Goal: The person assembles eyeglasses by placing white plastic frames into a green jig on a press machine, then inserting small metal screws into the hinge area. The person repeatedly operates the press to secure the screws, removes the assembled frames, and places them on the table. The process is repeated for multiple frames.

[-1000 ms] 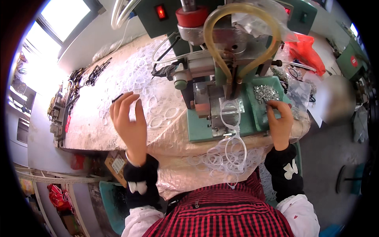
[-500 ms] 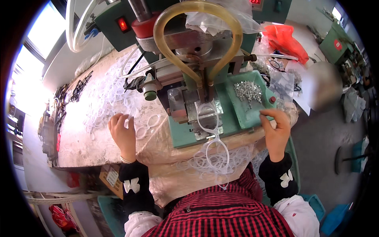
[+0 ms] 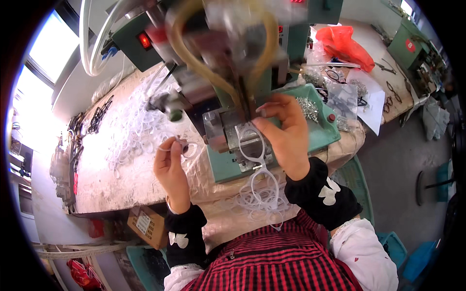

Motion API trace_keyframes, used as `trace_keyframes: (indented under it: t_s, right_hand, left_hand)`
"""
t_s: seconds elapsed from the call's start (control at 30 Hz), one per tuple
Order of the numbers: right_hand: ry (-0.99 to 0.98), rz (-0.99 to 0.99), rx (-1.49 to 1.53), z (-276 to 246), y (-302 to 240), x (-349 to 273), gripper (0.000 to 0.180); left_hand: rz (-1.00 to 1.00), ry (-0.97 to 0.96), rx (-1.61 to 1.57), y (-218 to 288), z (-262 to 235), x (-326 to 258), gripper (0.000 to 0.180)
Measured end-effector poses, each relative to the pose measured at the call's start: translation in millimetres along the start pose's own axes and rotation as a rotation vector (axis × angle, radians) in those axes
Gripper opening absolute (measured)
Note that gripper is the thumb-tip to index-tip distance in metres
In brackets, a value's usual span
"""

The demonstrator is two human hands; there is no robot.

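Observation:
My left hand (image 3: 171, 174) pinches a clear plastic eyeglass frame (image 3: 191, 151) between thumb and fingertips, left of the green press machine (image 3: 221, 169). Another clear eyeglass frame (image 3: 262, 153) has one rim on the metal fixture (image 3: 248, 137) under the press head; the rest hangs over the front edge. My right hand (image 3: 290, 140) reaches in at the fixture from the right, thumb and fingers closed together beside the upper rim. Whatever those fingertips hold is too small to make out. A green tray (image 3: 324, 139) of small silvery metal parts (image 3: 307, 108) stands just behind that hand.
Clear frames (image 3: 138, 119) lie heaped on the table at left, and more (image 3: 262, 196) pile up below the front edge. Dark frames (image 3: 100, 114) lie further left. Back right are a red plastic bag (image 3: 344, 46) and white paper (image 3: 371, 109). A yellowish hose (image 3: 182, 41) loops above the fixture.
My right hand has moved left from the tray's edge to the fixture. My left hand has shifted right and taken hold of a clear eyeglass frame. The press head is blurred now.

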State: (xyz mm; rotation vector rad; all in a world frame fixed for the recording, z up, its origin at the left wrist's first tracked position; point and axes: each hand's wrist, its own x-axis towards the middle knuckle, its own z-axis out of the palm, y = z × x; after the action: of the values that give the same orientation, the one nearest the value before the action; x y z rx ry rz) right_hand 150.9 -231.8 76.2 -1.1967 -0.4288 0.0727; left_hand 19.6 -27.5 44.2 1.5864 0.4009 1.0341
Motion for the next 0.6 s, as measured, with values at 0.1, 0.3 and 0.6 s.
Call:
trace_keyframes:
  t_s: [0.1,0.3,0.6]
  right_hand:
    - [-0.040,0.066,0.127,12.8,-15.1,-2.5,0.044]
    - [-0.093,-0.031,-0.038,6.4,-25.5,-11.4,0.045]
    - [0.223,-0.250,-0.893,-127.9,31.1,2.9,0.028]
  left_hand:
    - [0.283,-0.005,-0.031,49.1,13.2,-0.6,0.020]
    - [0.877,-0.448,0.113,76.8,33.0,-10.0,0.020]
    - [0.999,-0.637,0.338,51.5,65.2,-18.7,0.033]
